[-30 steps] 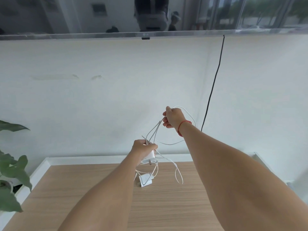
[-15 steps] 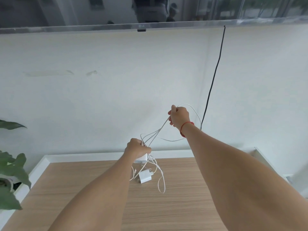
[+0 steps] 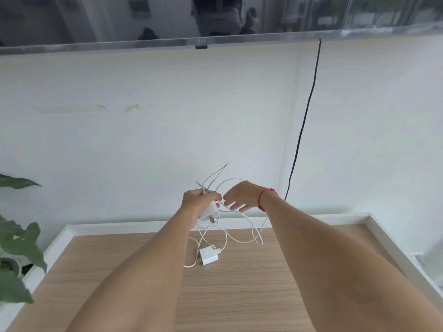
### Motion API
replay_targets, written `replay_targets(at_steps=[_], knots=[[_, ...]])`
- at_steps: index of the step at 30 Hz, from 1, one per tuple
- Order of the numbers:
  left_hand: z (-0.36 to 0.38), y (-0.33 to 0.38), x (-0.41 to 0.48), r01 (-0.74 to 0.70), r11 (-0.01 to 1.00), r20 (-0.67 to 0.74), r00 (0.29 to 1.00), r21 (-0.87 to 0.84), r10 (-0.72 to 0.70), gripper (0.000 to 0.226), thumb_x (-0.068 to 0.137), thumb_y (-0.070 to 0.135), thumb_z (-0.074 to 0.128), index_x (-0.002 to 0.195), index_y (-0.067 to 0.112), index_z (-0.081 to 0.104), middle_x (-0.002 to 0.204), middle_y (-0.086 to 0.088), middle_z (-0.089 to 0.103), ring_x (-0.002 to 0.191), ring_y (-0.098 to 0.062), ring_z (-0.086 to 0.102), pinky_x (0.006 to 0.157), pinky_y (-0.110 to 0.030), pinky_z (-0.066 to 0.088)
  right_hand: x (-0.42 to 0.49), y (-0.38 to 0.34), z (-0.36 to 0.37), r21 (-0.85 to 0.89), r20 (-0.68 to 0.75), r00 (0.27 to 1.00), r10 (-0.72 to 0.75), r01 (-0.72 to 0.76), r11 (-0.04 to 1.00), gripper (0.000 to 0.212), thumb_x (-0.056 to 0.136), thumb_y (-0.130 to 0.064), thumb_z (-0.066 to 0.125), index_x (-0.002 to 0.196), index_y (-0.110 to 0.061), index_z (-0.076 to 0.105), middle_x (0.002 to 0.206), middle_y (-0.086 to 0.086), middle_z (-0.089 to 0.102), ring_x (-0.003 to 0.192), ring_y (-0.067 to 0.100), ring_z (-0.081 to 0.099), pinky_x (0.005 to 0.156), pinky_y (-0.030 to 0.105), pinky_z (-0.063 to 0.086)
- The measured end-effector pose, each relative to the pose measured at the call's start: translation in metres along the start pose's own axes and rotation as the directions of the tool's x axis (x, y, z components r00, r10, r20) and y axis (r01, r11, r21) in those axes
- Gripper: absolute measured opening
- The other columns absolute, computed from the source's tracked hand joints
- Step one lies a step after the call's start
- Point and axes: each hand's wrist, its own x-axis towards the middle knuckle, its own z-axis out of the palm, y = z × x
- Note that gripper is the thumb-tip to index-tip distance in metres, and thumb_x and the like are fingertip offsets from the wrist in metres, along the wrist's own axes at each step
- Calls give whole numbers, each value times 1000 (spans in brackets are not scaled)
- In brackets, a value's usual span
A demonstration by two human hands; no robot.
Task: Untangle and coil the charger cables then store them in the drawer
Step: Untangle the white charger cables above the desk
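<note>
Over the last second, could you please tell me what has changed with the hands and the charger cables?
The right hand let go of the tangled white charger cables and dropped leftward towards the left hand, fingers now spread. The left hand still grips one white charger plug and some strands; the second white charger block still lies on the wooden tabletop.

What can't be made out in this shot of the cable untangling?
- Drawer: nowhere in the head view.
- Right hand: fingers blurred; whether they touch the cables is unclear.
- Charger: largely covered by the left hand gripping it.
- Cable crossings: too thin and tangled to trace.
- Black cord: lower end hidden behind the right wrist.
- Plant: cut off by the left edge.
</note>
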Motion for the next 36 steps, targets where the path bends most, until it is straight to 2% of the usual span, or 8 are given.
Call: replay_targets(at_steps=[3,11,14,18,22,27,31,36], knots=[[-1,-6,2,23,999,-6,1000,33,-22,22,63,22,81,80,12,74,81,-13,73,66,-21,63,60,-25,47,-2,4,9,-117,72,997,-4,12,993,29,87,-23,59,112,-11,68,105,-7,72,100,5,68,93,30,54],[-12,-11,4,47,998,20,999,39,-48,22,66,19,81,85,11,74,80,-11,72,66,-22,64,54,-25,49,-4,0,10,-58,137,991,-2,10,998,30,87,-16,60,115,-8,67,99,-3,70,99,11,66,96,30,52],[-14,-12,3,49,998,44,998,50,-51,25,66,21,81,88,12,74,83,-11,73,69,-22,64,53,-24,47,1,2,12,-14,117,993,-9,11,1000,30,91,-15,58,119,-8,64,112,5,69,97,14,64,94,31,52],[-15,-8,4,30,998,46,998,49,-33,16,69,20,79,82,13,74,78,-8,72,69,-20,63,62,-24,45,9,3,15,95,38,999,-18,14,995,29,87,-22,58,109,-8,70,101,-1,71,90,12,68,90,30,56],[-16,-1,6,17,999,57,998,44,-19,8,73,17,77,76,16,70,62,1,70,62,-15,62,60,-22,43,13,4,20,202,-113,993,-43,66,977,29,92,-34,54,95,-10,71,81,-4,66,69,11,63,71,26,54],[-20,-4,10,26,993,86,996,117,-36,15,69,13,80,79,13,68,74,-8,73,62,-19,64,56,-21,45,19,2,12,374,-242,969,-55,145,916,21,97,-16,44,86,-7,59,77,3,65,62,15,65,65,28,54],[-24,-18,17,20,958,53,998,287,-37,15,61,8,78,69,8,67,70,-8,65,67,-24,60,60,-25,47,13,-18,-11,545,-320,947,-19,201,814,26,102,-15,28,82,-8,43,73,9,64,42,12,64,52,28,55],[-28,-31,20,69,874,-67,997,482,-42,19,55,17,73,69,14,61,70,-2,56,63,-23,50,59,-23,39,8,-39,-43,470,-538,843,-23,322,822,21,102,-17,27,100,-6,45,66,6,62,39,11,59,52,28,53]])
